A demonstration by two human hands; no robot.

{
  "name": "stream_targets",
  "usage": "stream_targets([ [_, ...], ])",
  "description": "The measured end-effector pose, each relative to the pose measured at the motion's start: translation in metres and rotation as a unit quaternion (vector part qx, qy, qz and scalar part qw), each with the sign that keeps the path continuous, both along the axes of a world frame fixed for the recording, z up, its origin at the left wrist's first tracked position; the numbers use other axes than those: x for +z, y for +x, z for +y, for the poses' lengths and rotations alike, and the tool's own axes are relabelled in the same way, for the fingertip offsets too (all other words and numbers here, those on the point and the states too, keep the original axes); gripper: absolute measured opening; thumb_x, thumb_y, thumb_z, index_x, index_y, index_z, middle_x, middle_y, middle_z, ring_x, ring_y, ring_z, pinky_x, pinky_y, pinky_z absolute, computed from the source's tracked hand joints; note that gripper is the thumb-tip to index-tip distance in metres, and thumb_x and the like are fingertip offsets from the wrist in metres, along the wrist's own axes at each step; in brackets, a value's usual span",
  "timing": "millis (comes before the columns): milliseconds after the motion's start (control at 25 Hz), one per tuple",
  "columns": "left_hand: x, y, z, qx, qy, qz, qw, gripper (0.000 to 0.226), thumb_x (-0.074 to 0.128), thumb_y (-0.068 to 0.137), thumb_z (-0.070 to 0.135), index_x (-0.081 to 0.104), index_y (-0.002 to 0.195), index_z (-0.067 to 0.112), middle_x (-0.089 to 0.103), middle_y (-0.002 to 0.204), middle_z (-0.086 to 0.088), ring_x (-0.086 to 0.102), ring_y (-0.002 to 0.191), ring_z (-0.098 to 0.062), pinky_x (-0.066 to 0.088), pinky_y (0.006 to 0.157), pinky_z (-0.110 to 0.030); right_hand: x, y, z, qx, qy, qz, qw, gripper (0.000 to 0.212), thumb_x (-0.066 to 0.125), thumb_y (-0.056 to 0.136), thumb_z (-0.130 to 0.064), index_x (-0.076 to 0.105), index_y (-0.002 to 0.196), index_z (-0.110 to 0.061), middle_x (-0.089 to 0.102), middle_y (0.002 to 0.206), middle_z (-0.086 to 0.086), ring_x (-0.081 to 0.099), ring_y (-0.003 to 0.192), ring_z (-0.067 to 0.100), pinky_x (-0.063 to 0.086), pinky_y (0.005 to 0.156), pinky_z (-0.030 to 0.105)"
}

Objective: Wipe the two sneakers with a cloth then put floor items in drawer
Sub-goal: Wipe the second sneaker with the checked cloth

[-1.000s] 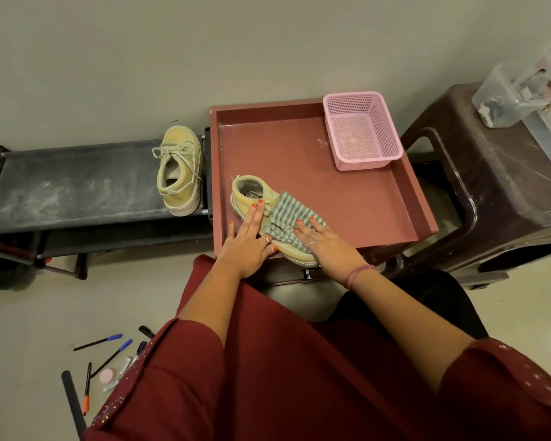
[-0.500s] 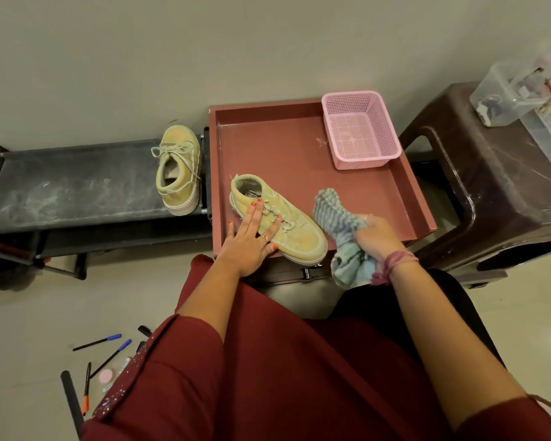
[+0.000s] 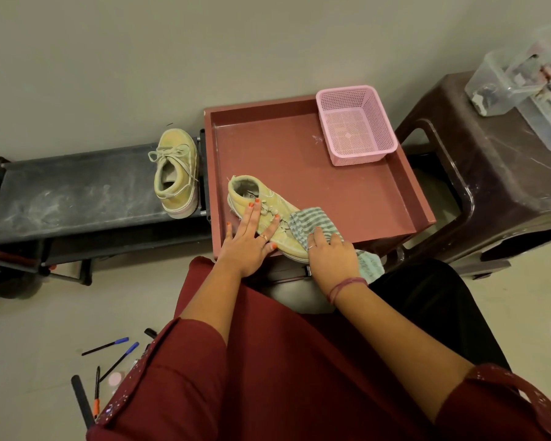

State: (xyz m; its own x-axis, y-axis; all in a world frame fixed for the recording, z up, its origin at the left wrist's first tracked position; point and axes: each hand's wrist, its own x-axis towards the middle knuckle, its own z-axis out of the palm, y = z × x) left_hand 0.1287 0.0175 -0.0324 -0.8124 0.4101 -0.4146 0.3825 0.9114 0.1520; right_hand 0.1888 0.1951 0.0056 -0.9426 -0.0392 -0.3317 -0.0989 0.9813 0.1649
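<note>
A yellow sneaker [image 3: 247,195] lies in the open red-brown drawer [image 3: 422,203] near its front left corner. My left hand [image 3: 248,246] presses flat on the sneaker's laces with straight fingers. My right hand [image 3: 331,259] holds a green-and-white striped cloth [image 3: 312,221] bunched against the sneaker's toe, and the cloth's tail hangs out by my wrist. The second yellow sneaker [image 3: 175,176] stands on the dusty black rack [image 3: 77,192] to the left of the drawer. Several pens [image 3: 109,346] and small items lie on the floor at lower left.
An empty pink mesh basket [image 3: 357,125] sits in the drawer's far right corner. A dark brown plastic stool [image 3: 506,186] stands to the right with clear plastic containers [image 3: 522,84] on it. My red clothing fills the lower part of the view.
My right hand lifted the cloth off the sneaker toward the drawer's front, then brought it back onto the toe. My left hand stayed on the sneaker.
</note>
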Motion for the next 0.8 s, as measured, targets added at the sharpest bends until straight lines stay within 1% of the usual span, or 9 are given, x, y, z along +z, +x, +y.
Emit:
stream_targets([
  [40,0.001,0.000,0.000,0.001,-0.001,-0.002,1.000,0.058,0.022,0.102,0.048,-0.014,0.147,0.044,-0.048,0.142,0.004,-0.040,0.134,-0.013,0.002,0.115,-0.059,0.009,-0.005,0.003,-0.025,-0.028,-0.014,0.999,0.039,0.036,0.094,-0.009,0.045,0.133,-0.008,0.042,0.137,0.009,0.052,0.114,0.032,0.044,0.082,0.038],
  [120,0.002,-0.001,0.002,0.000,-0.001,-0.004,1.000,0.058,0.022,0.102,0.048,-0.013,0.148,0.043,-0.044,0.147,0.000,-0.037,0.138,-0.017,0.002,0.115,-0.059,0.032,-0.013,0.017,-0.140,-0.204,-0.071,0.966,0.032,0.038,0.092,-0.004,0.057,0.118,-0.007,0.057,0.121,0.009,0.059,0.099,0.028,0.047,0.076,0.035],
  [200,0.002,-0.002,0.001,-0.001,0.003,-0.005,1.000,0.058,0.021,0.102,0.048,-0.013,0.149,0.042,-0.042,0.150,-0.002,-0.035,0.139,-0.019,0.003,0.115,-0.060,0.053,-0.024,0.040,-0.290,-0.395,-0.081,0.868,0.034,0.036,0.091,0.003,0.062,0.113,-0.001,0.064,0.108,0.014,0.060,0.092,0.026,0.049,0.079,0.033],
  [240,0.002,-0.002,0.001,-0.002,0.006,-0.007,1.000,0.058,0.021,0.102,0.048,-0.012,0.149,0.041,-0.041,0.150,-0.003,-0.035,0.139,-0.019,0.004,0.115,-0.060,0.061,-0.028,0.047,-0.340,-0.455,-0.033,0.822,0.037,0.035,0.090,0.007,0.062,0.113,0.001,0.064,0.103,0.014,0.059,0.090,0.026,0.048,0.079,0.032],
  [280,0.002,-0.002,0.001,-0.003,0.009,-0.009,1.000,0.058,0.021,0.102,0.048,-0.012,0.149,0.041,-0.041,0.150,-0.003,-0.036,0.139,-0.019,0.004,0.114,-0.060,0.063,-0.031,0.049,-0.358,-0.474,0.028,0.804,0.038,0.034,0.089,0.010,0.063,0.112,0.000,0.061,0.099,0.012,0.057,0.088,0.024,0.047,0.078,0.031],
  [360,0.001,-0.003,0.000,-0.006,0.012,-0.015,1.000,0.059,0.022,0.102,0.047,-0.012,0.149,0.040,-0.041,0.150,-0.003,-0.036,0.139,-0.020,0.005,0.114,-0.060,0.055,-0.038,0.039,-0.283,-0.416,0.108,0.858,0.033,0.041,0.088,0.008,0.063,0.110,-0.004,0.059,0.106,0.010,0.056,0.089,0.021,0.049,0.075,0.029],
  [480,0.002,-0.003,0.000,-0.005,0.010,-0.019,1.000,0.056,0.023,0.102,0.047,-0.002,0.152,0.037,-0.041,0.150,-0.003,-0.035,0.140,-0.020,0.006,0.115,-0.060,0.018,-0.031,0.010,-0.075,-0.193,0.034,0.978,0.036,0.046,0.089,-0.003,0.059,0.119,-0.017,0.045,0.125,0.008,0.046,0.111,0.026,0.046,0.086,0.036],
  [640,0.005,-0.001,0.002,0.007,-0.002,-0.019,1.000,0.054,0.023,0.102,0.048,0.007,0.152,0.036,-0.039,0.151,-0.003,-0.034,0.140,-0.019,0.004,0.115,-0.061,0.009,-0.013,0.001,0.018,-0.006,0.057,0.998,0.040,0.038,0.077,-0.017,0.071,0.097,-0.031,0.058,0.094,-0.001,0.058,0.087,0.021,0.044,0.065,0.033],
  [800,0.005,-0.001,0.002,0.005,-0.004,-0.009,1.000,0.058,0.023,0.102,0.048,-0.010,0.149,0.042,-0.040,0.151,-0.002,-0.034,0.140,-0.018,0.003,0.115,-0.059,0.016,-0.005,-0.001,-0.052,-0.017,0.035,0.998,0.033,0.040,0.091,-0.009,0.057,0.118,-0.018,0.047,0.119,0.007,0.045,0.110,0.029,0.036,0.087,0.043],
])
